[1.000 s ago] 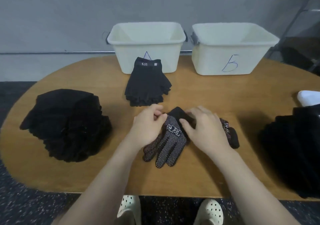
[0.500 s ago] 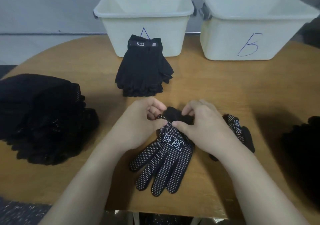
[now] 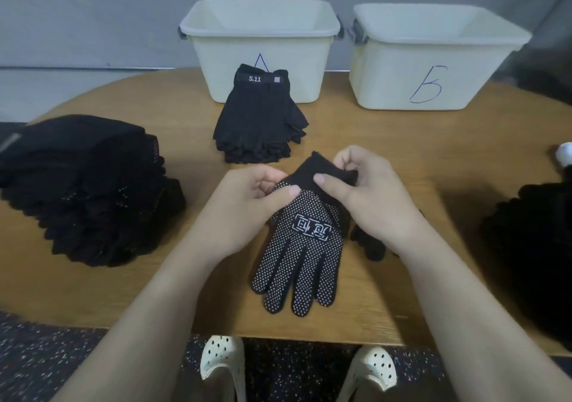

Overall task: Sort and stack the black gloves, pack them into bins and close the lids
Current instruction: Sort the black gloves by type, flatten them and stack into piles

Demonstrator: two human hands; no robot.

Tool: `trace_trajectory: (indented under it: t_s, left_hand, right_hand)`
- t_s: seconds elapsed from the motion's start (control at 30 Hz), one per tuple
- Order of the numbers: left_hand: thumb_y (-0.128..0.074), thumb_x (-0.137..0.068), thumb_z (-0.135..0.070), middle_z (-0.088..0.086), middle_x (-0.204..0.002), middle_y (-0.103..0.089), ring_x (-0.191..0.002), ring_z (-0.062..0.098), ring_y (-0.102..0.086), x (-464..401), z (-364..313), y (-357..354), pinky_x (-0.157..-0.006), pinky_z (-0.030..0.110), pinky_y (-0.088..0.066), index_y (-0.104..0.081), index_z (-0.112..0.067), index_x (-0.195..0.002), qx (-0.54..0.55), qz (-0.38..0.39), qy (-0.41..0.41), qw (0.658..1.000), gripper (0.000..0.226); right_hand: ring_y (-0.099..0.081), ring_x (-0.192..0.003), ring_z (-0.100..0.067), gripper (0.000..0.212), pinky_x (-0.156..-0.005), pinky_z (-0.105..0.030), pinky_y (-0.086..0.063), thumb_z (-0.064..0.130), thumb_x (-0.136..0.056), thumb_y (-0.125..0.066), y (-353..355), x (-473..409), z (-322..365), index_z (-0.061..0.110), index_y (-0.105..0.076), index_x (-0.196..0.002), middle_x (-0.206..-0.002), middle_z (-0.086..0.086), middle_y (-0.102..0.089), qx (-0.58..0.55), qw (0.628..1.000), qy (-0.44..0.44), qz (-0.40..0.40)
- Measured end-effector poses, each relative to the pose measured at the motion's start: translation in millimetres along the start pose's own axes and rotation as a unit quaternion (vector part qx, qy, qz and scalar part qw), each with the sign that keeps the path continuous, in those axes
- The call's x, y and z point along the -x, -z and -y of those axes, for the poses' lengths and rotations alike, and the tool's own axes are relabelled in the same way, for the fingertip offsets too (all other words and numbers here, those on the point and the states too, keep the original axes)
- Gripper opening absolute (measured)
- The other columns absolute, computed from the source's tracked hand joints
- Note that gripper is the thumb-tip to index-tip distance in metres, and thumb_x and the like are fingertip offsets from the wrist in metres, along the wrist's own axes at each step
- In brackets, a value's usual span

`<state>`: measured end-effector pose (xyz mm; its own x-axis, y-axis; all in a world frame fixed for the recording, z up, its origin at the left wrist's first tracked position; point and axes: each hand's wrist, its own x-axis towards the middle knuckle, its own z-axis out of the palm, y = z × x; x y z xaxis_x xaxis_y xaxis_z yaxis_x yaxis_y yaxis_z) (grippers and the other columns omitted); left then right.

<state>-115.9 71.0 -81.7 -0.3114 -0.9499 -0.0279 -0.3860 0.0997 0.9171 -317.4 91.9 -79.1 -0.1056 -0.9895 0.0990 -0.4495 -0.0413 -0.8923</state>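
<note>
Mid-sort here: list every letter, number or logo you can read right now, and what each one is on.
"A": blue handwriting on the front of the left bin, partly hidden by the fingerless glove stack.
"Б" (or a rough "B"): blue handwriting on the right bin.
"5.11": white print on the top cuff of that stack, beside a small square logo too small to read.
White framed characters on the dotted glove: not legible to me.

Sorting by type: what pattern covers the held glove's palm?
White dots on black glove, head view.
</note>
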Motion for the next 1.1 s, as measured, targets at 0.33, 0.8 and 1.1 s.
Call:
trace_trajectory:
  t_s: [0.33, 0.8, 1.1]
  left_hand:
    - [-0.061, -0.102, -0.014, 0.003, -0.09, -0.079, -0.084, 0.014, -0.075, 6, -3, -10, -0.073, 0.023, -0.057, -0.075, -0.006, -0.1, 0.101, -0.017, -0.047, 0.994, 0.017]
    - [-0.073, -0.095, -0.02, -0.004, -0.084, -0.08, -0.079, 0.01, -0.077, 5, -2, 5, -0.075, 0.027, -0.063, -0.077, -0.011, -0.086, -0.005, -0.009, 0.029, 1.0, 0.014]
    - [-0.073, -0.094, -0.02, 0.008, -0.077, -0.077, -0.06, 0.025, -0.071, 28, 2, 24, -0.056, 0.035, -0.061, -0.073, -0.005, -0.087, -0.02, 0.033, 0.094, 0.995, 0.016]
  right_hand:
    - [-0.075, -0.082, -0.031, 0.017, -0.076, -0.047, -0.061, 0.011, -0.088, -0.079, 2, 5, 5, 0.023, -0.069, -0.085, -0.083, -0.004, -0.076, -0.112, 0.993, 0.032, 0.022]
    - [-0.06, -0.051, -0.001, 0.011, -0.055, -0.017, -0.047, 0.02, -0.098, -0.07, 0, -11, -7, 0.024, -0.071, -0.088, -0.071, 0.004, -0.076, -0.028, 1.0, -0.002, 0.012]
    - [-0.059, -0.049, 0.003, 0.011, -0.057, -0.018, -0.045, 0.021, -0.099, -0.068, -2, -20, -13, 0.024, -0.069, -0.088, -0.08, 0.005, -0.076, 0.016, 0.999, -0.02, 0.018]
